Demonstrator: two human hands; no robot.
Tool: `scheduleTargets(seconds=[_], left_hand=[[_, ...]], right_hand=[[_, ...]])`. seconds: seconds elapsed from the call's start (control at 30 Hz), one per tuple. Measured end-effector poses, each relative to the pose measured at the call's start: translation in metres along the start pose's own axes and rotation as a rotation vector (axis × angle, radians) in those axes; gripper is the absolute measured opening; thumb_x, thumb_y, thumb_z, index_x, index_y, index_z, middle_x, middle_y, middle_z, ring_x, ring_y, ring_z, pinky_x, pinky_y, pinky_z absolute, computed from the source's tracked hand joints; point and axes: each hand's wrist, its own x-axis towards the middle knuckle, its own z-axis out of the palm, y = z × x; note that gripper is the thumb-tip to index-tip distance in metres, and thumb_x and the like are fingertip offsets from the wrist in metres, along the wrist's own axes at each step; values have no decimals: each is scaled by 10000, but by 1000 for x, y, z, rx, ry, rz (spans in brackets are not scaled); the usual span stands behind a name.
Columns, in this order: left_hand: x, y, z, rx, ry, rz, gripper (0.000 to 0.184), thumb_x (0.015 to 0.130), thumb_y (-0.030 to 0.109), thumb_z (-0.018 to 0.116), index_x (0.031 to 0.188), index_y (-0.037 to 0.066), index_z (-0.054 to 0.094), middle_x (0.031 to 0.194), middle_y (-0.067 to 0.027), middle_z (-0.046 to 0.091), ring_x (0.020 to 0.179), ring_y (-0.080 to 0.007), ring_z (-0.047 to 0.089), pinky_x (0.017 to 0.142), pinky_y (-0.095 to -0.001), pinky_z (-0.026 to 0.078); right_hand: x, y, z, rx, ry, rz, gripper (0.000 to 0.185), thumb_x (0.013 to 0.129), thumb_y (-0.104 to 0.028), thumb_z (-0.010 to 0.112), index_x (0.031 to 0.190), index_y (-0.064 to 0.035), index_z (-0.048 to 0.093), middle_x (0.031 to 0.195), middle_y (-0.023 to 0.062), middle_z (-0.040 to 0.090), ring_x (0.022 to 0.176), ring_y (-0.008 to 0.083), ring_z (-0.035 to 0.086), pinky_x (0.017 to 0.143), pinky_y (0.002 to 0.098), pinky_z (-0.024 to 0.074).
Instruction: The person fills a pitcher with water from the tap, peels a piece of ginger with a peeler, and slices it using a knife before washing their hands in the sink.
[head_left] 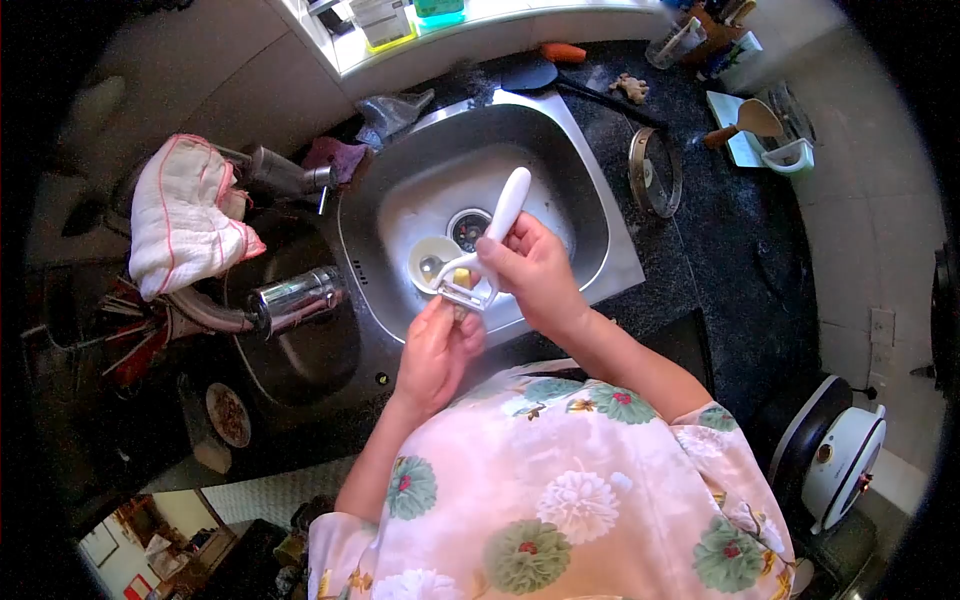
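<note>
Over the sink (390, 190), my right hand (543, 268) is closed around a white peeler (510, 207), its handle pointing up and away. The peeler's head reaches down to the fingertips of my left hand (432, 352). Those fingers are pinched on a small pale-yellow piece (461, 277) that looks like ginger, mostly hidden behind the blade and fingers. Just beyond, in the basin, sits a small white bowl (416, 268) with a shiny metal thing in it. The drain strainer (468, 229) is beside the bowl.
A chrome faucet (298, 300) and a white cloth (185, 220) are at the left. Along the back lie a black spatula (530, 76), a carrot (563, 52) and a ginger root (632, 88). A metal ring (640, 175) stands right of the sink; a white cooker (845, 465) is lower right.
</note>
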Motion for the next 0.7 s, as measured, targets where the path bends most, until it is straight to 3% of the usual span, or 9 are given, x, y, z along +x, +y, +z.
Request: scheduleTargets(seconds=[0.13,0.23,0.27,0.4,0.5,0.67,0.7], left_hand=[[1,1,0,-97,-55,-53,254,990,243,349,1131,61,457,697,17,377,600,-87,367,537,-217,322],[3,1,-8,-201,-114,-69,345,996,260,325,1236,32,421,699,17,374,605,-89,359,546,-218,318],[3,2,-9,-224,-133,-74,377,997,263,315,1271,17,401,707,13,383,613,-94,362,555,-222,320],[4,4,-12,-259,-167,-91,454,995,299,310,1324,-10,354,716,6,399,627,-99,366,576,-229,329],[3,9,-3,-356,-160,-126,522,981,350,332,1354,-14,296,707,6,365,619,-96,362,574,-236,327],[4,6,-9,-167,-146,-121,433,971,303,390,1275,-5,364,749,-2,405,646,-104,389,594,-236,336],[2,5,-4,-41,-113,-85,390,970,284,402,1239,2,389,757,-4,412,653,-106,395,596,-235,337]], right_hand=[[1,0,1,-72,15,-169,182,831,-87,642,958,-25,528,794,23,591,657,82,568,552,235,457],[-8,-3,-7,-678,131,-587,184,811,-86,670,931,-32,541,737,26,578,592,76,550,503,238,434],[-6,-7,-11,-735,161,-762,198,789,-85,698,910,-33,550,721,43,573,570,76,546,478,244,418],[-8,-42,-7,-425,214,-611,213,818,-85,675,965,-33,531,801,5,575,677,64,547,629,211,455],[-4,-42,-14,-327,241,-439,212,830,-99,662,978,-30,527,815,8,574,689,68,550,631,213,455],[2,-21,-15,23,194,-165,134,853,-140,628,899,-72,523,709,-31,533,526,19,421,439,177,316],[0,-17,-13,11,164,-136,130,852,-128,628,911,-65,530,736,-17,548,560,28,459,465,176,347]])
